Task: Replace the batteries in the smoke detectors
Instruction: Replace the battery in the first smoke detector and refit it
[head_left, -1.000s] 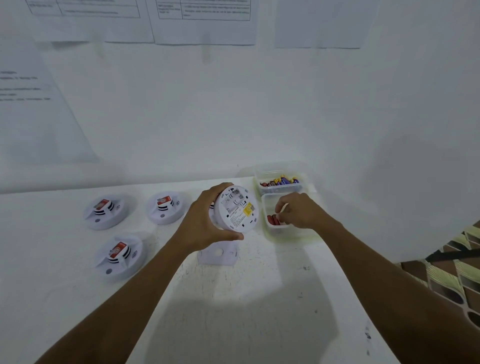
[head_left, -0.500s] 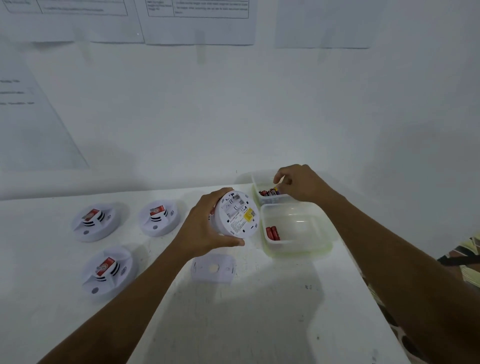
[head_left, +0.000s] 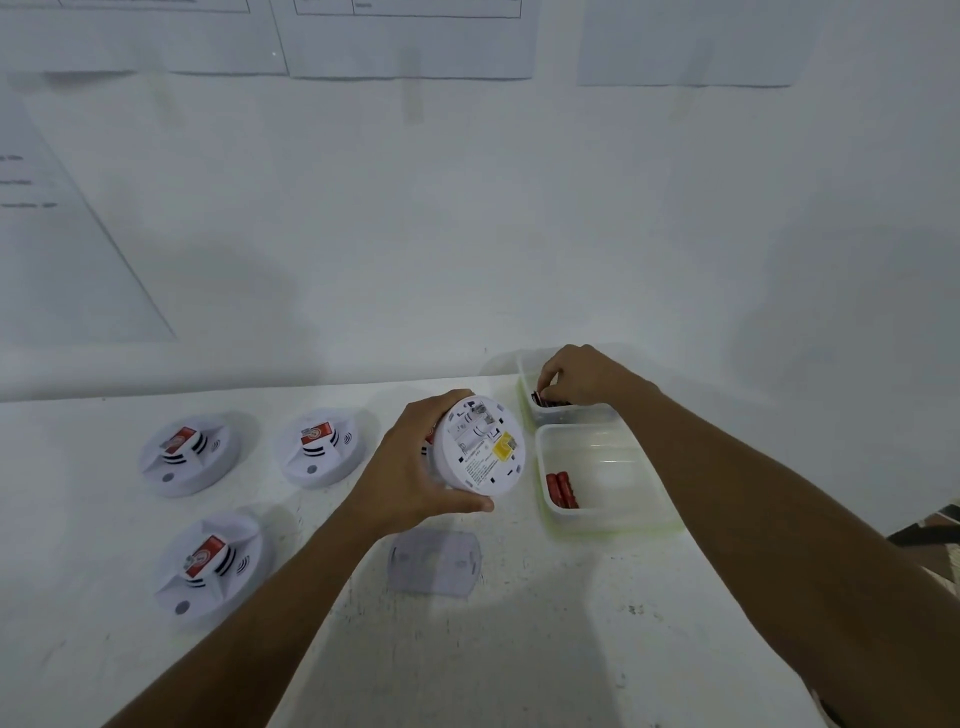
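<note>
My left hand (head_left: 415, 467) grips a round white smoke detector (head_left: 480, 444), held above the table with its labelled back and yellow sticker facing me. My right hand (head_left: 582, 374) reaches into the far clear tub (head_left: 530, 410), its fingertips pinching at the batteries (head_left: 545, 399) there; which one it holds is hidden. The nearer clear tub (head_left: 644, 514) has two red batteries (head_left: 561, 488) at its left side. A flat white cover plate (head_left: 434, 561) lies on the table below the held detector.
Three more white smoke detectors lie face up on the white table (head_left: 519, 649): one at the far left (head_left: 189, 454), one beside it (head_left: 319, 447), one nearer (head_left: 208, 566). A white wall with taped papers (head_left: 410, 41) stands right behind. The table's right edge runs near my right arm.
My right hand left the nearer tub with the red batteries and went into the far tub, where it now pinches at the batteries. My left hand kept holding the detector.
</note>
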